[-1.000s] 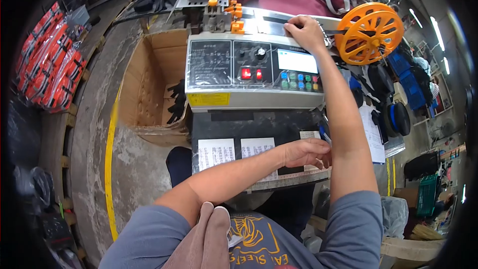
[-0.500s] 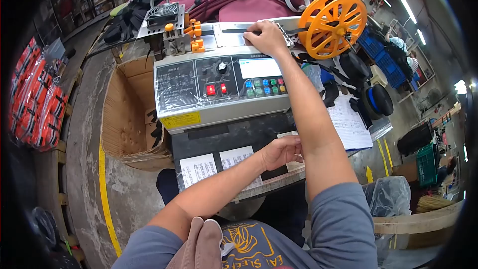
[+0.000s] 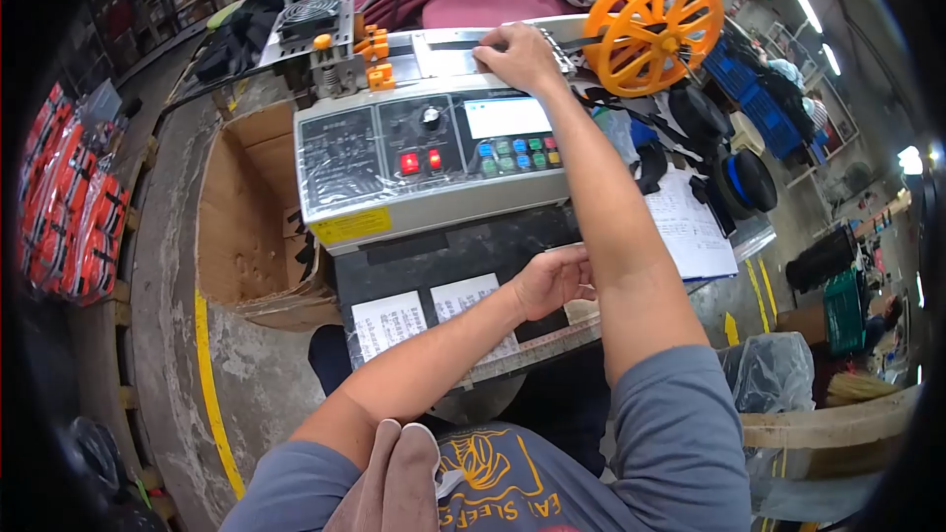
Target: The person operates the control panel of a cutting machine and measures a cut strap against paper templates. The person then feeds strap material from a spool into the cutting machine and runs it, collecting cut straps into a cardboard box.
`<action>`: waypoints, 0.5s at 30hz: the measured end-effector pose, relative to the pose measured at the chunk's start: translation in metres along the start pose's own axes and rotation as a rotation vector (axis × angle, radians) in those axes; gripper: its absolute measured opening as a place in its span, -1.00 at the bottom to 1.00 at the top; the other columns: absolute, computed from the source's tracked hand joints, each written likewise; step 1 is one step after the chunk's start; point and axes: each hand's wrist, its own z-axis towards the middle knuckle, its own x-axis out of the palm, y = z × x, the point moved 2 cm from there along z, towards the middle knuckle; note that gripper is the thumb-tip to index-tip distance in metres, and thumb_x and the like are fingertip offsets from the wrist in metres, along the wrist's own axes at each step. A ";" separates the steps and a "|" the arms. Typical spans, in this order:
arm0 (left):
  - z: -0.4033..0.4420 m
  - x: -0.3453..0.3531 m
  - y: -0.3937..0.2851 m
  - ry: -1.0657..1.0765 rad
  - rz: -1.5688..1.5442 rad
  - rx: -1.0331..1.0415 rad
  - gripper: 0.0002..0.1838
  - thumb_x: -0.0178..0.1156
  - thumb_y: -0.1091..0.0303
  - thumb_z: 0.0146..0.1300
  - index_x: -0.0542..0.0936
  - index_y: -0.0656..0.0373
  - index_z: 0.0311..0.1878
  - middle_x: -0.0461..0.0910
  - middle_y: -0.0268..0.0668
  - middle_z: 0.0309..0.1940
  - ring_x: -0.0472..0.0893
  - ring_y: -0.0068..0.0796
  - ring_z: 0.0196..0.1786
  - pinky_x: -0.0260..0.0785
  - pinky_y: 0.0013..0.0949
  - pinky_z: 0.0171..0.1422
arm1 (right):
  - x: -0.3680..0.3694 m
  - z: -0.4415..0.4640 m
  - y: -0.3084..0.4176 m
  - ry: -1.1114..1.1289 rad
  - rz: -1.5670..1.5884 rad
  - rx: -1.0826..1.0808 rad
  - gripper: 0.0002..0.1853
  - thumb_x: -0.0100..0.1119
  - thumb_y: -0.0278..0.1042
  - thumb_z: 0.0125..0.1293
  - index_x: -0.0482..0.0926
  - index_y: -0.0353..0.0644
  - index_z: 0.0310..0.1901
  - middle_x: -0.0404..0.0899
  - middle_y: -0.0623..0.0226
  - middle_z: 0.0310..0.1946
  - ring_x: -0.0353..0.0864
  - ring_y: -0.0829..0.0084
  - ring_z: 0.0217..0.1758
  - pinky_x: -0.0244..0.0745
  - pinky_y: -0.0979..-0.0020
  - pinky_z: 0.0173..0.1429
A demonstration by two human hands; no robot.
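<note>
A grey strap-cutting machine (image 3: 434, 199) stands in front of me, with a lit screen, red switches and colored buttons. My right hand (image 3: 519, 57) is on its top feed plate, thumb and fingers closed at a black webbing strap (image 3: 455, 43). The fingertips are partly hidden behind the hand. The strap comes from the side of an orange reel (image 3: 655, 32) on the right. Below the machine, my left hand (image 3: 550, 284) hovers near the table edge, fingers loosely curled and apart with nothing visible in them. My right forearm hides part of its fingertips.
Printed paper sheets (image 3: 390, 323) lie on the black table, with a ruler strip along its front edge. An open cardboard box (image 3: 246, 222) stands left. Right are a written notebook (image 3: 685, 227) and black webbing rolls (image 3: 749, 179). Maroon fabric (image 3: 493, 2) is piled behind.
The view has shifted slightly, so the machine and reel appear a little higher and further left. Both hands keep nearly the same pose and place.
</note>
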 end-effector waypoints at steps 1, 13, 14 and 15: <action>0.002 -0.004 0.001 0.044 -0.018 -0.005 -0.54 0.03 -0.02 0.62 0.64 0.06 0.31 0.73 -0.36 0.08 0.66 -0.42 0.13 0.45 -0.20 0.28 | 0.000 0.000 0.002 -0.014 0.006 -0.005 -0.62 0.40 0.13 0.16 0.89 0.09 -0.14 0.74 0.19 0.05 0.64 0.10 0.31 0.50 0.11 0.48; 0.003 -0.003 -0.002 -0.004 -0.020 -0.002 -0.50 0.00 -0.11 0.62 0.68 0.06 0.23 0.74 -0.35 0.06 0.66 -0.43 0.07 0.44 -0.27 0.18 | 0.000 -0.001 0.000 -0.020 0.070 -0.001 -0.66 0.41 0.07 0.15 0.89 0.07 -0.17 0.74 0.18 0.06 0.66 0.10 0.30 0.52 0.12 0.45; 0.003 -0.003 -0.004 -0.010 -0.021 0.002 -0.49 0.00 -0.12 0.62 0.68 0.06 0.22 0.74 -0.35 0.06 0.66 -0.43 0.07 0.44 -0.27 0.17 | -0.001 -0.002 0.001 -0.021 0.067 0.000 -0.67 0.41 0.07 0.15 0.89 0.07 -0.18 0.74 0.18 0.06 0.65 0.10 0.30 0.52 0.11 0.45; 0.003 -0.002 -0.005 -0.019 -0.015 0.006 -0.49 -0.01 -0.13 0.62 0.68 0.06 0.23 0.74 -0.35 0.05 0.66 -0.43 0.07 0.43 -0.27 0.17 | -0.001 -0.001 0.001 -0.015 0.058 -0.003 -0.65 0.41 0.08 0.16 0.88 0.07 -0.15 0.74 0.19 0.06 0.65 0.10 0.30 0.51 0.11 0.46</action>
